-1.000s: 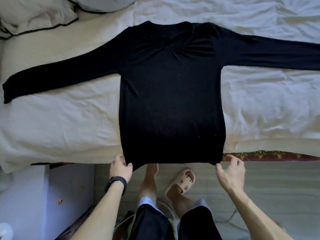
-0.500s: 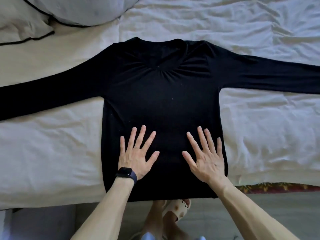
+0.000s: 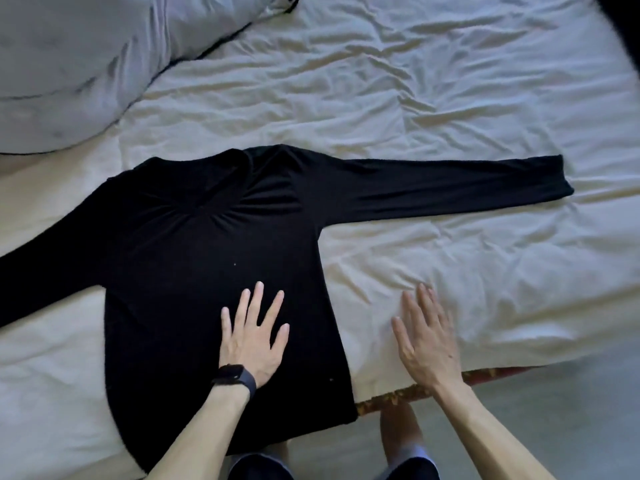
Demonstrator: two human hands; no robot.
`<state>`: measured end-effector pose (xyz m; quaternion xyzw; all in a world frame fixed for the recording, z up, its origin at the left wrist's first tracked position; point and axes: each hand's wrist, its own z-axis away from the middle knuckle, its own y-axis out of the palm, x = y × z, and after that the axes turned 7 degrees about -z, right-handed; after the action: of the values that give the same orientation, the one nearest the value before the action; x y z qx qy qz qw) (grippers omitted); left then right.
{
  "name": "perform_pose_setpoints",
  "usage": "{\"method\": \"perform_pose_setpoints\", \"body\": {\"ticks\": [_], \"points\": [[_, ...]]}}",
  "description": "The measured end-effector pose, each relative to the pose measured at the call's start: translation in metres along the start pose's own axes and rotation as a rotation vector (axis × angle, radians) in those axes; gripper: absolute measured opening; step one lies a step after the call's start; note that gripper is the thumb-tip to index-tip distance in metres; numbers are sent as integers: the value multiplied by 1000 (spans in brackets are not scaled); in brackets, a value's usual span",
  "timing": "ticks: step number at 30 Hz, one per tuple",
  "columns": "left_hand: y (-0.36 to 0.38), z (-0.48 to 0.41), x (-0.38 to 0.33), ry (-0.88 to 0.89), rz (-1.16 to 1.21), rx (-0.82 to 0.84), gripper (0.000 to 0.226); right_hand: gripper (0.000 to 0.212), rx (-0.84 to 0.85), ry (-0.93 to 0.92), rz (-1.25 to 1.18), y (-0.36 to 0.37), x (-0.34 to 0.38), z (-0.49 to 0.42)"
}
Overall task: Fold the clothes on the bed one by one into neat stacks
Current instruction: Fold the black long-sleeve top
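The black long-sleeved top (image 3: pixel 207 254) is laid flat at the near edge of the bed (image 3: pixel 450 98), with one sleeve extended toward the right edge. The left grip (image 3: pixel 254 337), fingers straight and spread, is pressed flat on the lower body of the top. The right grip (image 3: pixel 427 337), fingers straight and slightly apart, is positioned over the bare sheet just beside the top; contact cannot be determined.

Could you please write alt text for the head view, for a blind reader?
A black long-sleeved top lies spread on a white sheet; the left hand rests flat on it, the right hand open beside it.
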<state>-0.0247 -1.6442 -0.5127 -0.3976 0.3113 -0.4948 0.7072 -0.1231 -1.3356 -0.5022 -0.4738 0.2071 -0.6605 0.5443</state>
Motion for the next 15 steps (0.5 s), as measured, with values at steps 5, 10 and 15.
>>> {"method": "perform_pose_setpoints", "body": {"ticks": [5, 10, 15], "points": [[-50, -91, -140, 102, -27, -6, 66, 60, -185, 191, -407, -88, -55, -71], [-95, -178, -261, 217, -29, -1, 64, 64, -418, 605, -1195, -173, -123, -177], [-101, -232, -322, 262, -84, 76, 62, 21, -404, 792, -1542, -228, -165, -242]]}}
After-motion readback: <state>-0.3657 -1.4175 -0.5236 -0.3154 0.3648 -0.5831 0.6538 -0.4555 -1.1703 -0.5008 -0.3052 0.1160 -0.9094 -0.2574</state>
